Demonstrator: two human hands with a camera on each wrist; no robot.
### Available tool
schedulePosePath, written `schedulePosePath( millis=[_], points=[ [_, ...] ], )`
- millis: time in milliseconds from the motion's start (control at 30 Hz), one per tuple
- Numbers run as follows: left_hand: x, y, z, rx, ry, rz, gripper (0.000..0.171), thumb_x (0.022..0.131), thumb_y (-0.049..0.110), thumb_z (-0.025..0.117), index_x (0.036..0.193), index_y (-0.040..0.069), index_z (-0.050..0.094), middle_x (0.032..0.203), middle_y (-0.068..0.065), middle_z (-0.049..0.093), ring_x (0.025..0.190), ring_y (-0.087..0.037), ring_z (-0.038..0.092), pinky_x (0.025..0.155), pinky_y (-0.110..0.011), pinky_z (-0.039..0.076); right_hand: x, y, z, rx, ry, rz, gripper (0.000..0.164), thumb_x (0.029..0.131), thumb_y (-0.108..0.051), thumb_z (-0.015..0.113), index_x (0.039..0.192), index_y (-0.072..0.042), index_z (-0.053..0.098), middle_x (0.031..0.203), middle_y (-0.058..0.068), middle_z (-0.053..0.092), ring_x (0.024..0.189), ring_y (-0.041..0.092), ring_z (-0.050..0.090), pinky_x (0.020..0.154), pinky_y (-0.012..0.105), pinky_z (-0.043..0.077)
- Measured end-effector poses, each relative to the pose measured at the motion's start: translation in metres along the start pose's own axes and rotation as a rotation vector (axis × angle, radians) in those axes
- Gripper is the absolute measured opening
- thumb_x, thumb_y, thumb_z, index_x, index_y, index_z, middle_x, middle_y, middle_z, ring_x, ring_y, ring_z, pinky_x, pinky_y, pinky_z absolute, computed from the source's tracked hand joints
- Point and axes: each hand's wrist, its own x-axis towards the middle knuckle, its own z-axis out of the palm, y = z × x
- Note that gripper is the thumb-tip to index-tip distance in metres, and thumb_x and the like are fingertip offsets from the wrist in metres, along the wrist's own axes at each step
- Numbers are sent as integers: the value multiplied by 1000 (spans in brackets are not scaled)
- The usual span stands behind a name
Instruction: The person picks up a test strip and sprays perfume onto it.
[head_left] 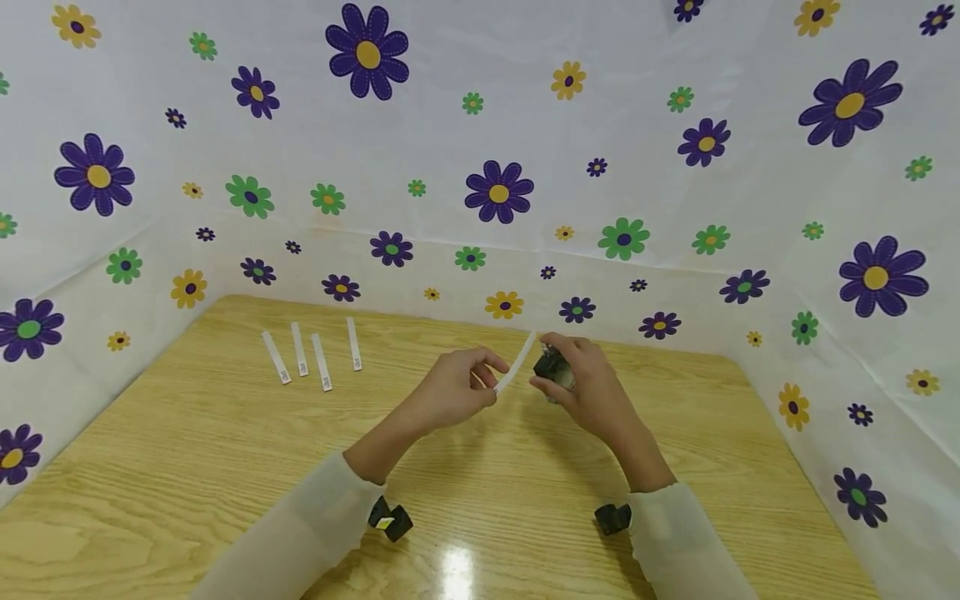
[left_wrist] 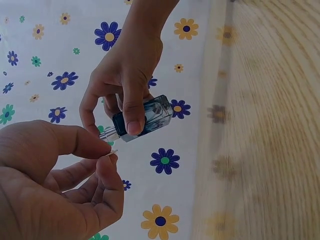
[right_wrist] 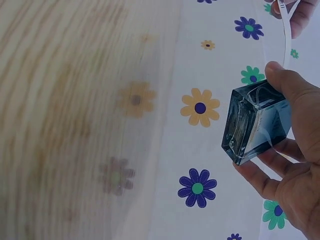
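Between thumb and fingers my left hand (head_left: 459, 388) pinches one end of a narrow white paper strip (head_left: 517, 363), which slants up and away above the table. My right hand (head_left: 592, 385) grips a perfume bottle (left_wrist: 156, 116) of dark bluish glass with a silvery spray neck. In the left wrist view the bottle lies tilted, its spray neck (left_wrist: 109, 134) pointing at the left fingertips and the strip. The right wrist view shows the bottle's thick glass base (right_wrist: 242, 125), with the thumb on one side and fingers on the other.
Several more white strips (head_left: 321, 363) with small printed ends lie at the table's back left. The wooden table (head_left: 465, 492) meets a flower-printed white cloth (head_left: 420, 150) at the back and both sides. Black wrist devices (head_left: 390, 520) are worn at both sleeves.
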Motion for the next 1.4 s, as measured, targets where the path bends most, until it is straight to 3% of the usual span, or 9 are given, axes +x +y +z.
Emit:
schedulePosePath(
  millis=[600,1100,1400],
  points=[
    [-3,5,-1,10,-11,1,28,92,2,69,120,9,68,95,-4,65,80,-17,64,65,-30,53,-1,-3,0,-3,5,8,59,91,-26,80,140,-8,54,133,21,60,122,42,57,100,58,49],
    [-2,7,-1,22,-17,4,27,92,3,70,118,10,69,95,-4,65,81,-17,63,65,-30,53,0,-6,-3,-2,31,-5,62,87,-26,84,140,-11,54,123,22,61,108,38,61,88,54,55],
    [-3,8,-1,12,-9,-2,28,92,2,70,119,9,69,95,-4,66,80,-17,64,64,-30,53,0,-5,-3,-3,29,-37,63,87,-26,84,141,-12,54,123,21,62,110,37,61,89,54,54]
  ],
)
